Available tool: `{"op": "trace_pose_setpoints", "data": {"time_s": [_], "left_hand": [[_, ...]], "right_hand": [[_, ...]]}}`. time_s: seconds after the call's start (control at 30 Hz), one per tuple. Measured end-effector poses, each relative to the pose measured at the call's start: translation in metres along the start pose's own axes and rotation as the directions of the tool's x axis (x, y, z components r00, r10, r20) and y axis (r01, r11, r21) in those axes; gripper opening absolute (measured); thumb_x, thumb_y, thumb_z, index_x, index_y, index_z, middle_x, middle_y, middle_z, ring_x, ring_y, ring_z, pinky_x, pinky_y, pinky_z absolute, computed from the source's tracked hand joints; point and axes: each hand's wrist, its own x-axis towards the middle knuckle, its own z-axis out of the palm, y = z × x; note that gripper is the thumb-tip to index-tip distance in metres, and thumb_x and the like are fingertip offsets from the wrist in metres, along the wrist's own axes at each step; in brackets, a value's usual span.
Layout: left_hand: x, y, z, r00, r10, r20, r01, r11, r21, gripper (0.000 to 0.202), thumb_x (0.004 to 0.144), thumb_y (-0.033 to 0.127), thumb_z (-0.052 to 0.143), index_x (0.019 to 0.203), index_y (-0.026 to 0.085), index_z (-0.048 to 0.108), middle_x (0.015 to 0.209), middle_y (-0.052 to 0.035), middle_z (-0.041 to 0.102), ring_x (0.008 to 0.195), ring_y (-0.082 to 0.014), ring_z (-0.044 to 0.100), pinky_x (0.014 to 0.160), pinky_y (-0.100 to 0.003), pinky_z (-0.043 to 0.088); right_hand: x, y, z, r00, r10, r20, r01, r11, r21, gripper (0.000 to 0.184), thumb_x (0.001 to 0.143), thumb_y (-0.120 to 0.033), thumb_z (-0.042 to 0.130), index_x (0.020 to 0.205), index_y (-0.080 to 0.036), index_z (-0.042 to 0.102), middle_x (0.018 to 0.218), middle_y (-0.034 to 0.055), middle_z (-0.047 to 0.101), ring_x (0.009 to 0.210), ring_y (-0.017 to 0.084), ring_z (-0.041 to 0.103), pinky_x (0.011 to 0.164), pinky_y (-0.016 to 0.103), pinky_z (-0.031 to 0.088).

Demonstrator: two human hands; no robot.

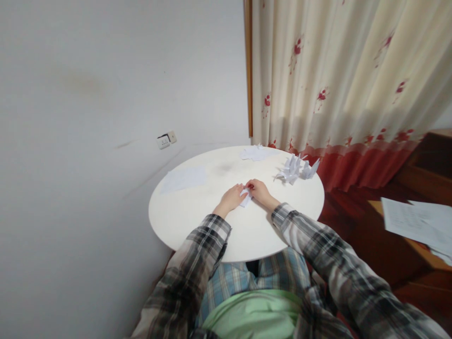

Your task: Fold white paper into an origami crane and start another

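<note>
A small folded piece of white paper [245, 201] lies on the round white table [190, 212] between my hands. My left hand [232, 198] presses on its left side, fingers together and thumb resting over the paper. At the paper's upper edge, my right hand [260, 192] is closed, with thumb and fingertips pinching there. The fingers hide part of the paper, so its exact folded shape cannot be made out.
A cluster of folded paper pieces with pointed tips [291, 169] stands at the table's right. White sheets [185, 179] lie at the left, and more paper [256, 153] at the far edge. Papers [416, 221] rest on brown furniture at right. A wall with a socket [163, 141] borders the left.
</note>
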Motion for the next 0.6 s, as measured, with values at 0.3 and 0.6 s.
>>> {"op": "trace_pose_setpoints", "data": {"time_s": [0.3, 0.6], "left_hand": [[0.006, -0.01, 0.009, 0.998, -0.043, 0.042, 0.043, 0.999, 0.002, 0.056, 0.088, 0.04, 0.025, 0.133, 0.008, 0.031, 0.142, -0.0134, 0.028, 0.132, -0.0214, 0.022, 0.107, -0.034, 0.019], [0.0, -0.013, -0.003, 0.987, 0.037, 0.153, -0.018, 0.992, -0.125, 0.088, 0.068, 0.066, 0.046, 0.135, 0.012, 0.028, 0.144, -0.0142, 0.019, 0.134, -0.0253, 0.015, 0.108, -0.035, 0.013]], "right_hand": [[-0.001, -0.006, -0.001, 0.999, -0.025, 0.042, 0.022, 0.997, 0.068, 0.024, 0.071, -0.006, 0.047, 0.086, -0.014, 0.064, 0.084, 0.0046, 0.066, 0.076, 0.013, 0.056, 0.074, 0.022, 0.041], [-0.002, -0.002, 0.0, 0.999, 0.001, 0.046, -0.006, 0.995, 0.098, 0.025, 0.072, -0.007, 0.048, 0.089, -0.016, 0.064, 0.087, 0.0038, 0.067, 0.076, 0.012, 0.058, 0.072, 0.022, 0.042]]}}
